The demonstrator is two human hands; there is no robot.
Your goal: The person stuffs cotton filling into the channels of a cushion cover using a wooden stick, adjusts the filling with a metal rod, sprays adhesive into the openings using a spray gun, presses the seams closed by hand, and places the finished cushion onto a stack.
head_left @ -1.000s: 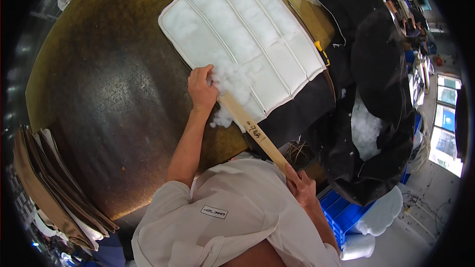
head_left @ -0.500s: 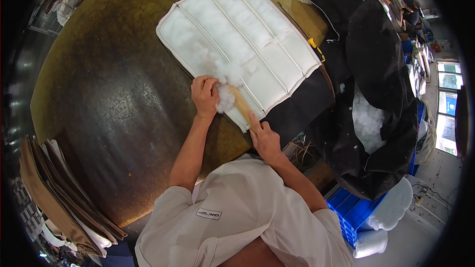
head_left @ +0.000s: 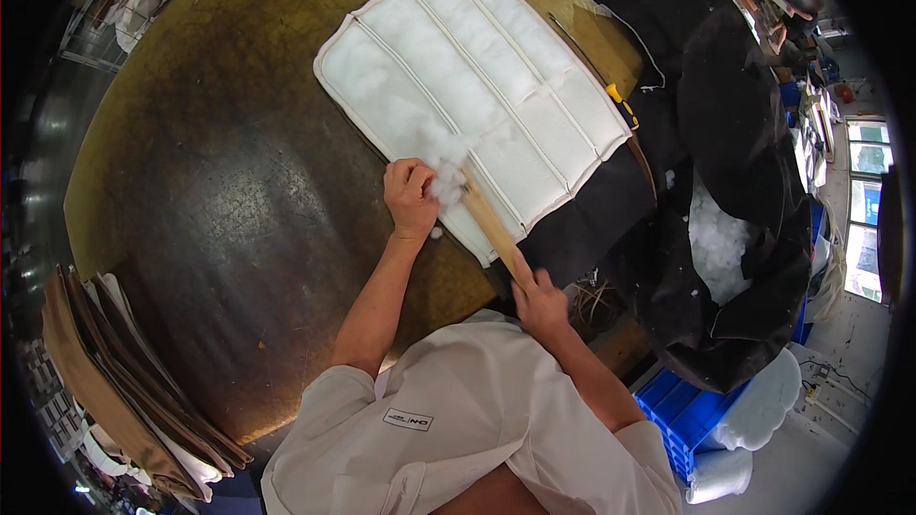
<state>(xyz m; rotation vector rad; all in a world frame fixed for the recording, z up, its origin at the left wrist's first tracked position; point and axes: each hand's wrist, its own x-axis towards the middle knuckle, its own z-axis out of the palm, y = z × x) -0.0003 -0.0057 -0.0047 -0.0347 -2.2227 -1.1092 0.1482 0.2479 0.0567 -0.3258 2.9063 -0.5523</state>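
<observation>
I see the table (head_left: 219,191) filling most of the view, and on its far right part lies the white quilted panel (head_left: 477,95), its long axis running from lower left up to upper right, channels along that same line. To the right of it sits a black bag (head_left: 735,133) with loose white fill (head_left: 718,240) showing inside. The wooden stick (head_left: 489,221) lies slanted from my right hand up-left into the panel's near edge, roughly in line with the channels. My right hand (head_left: 539,298) is closed round the stick's low end, just off the panel's near corner. My left hand (head_left: 410,195) is the nearer one to the opening: fingers curled, pinching a tuft of fill (head_left: 447,181) at the panel's near edge, touching the stick's tip there. The panel lies ahead and to the right of both hands.
</observation>
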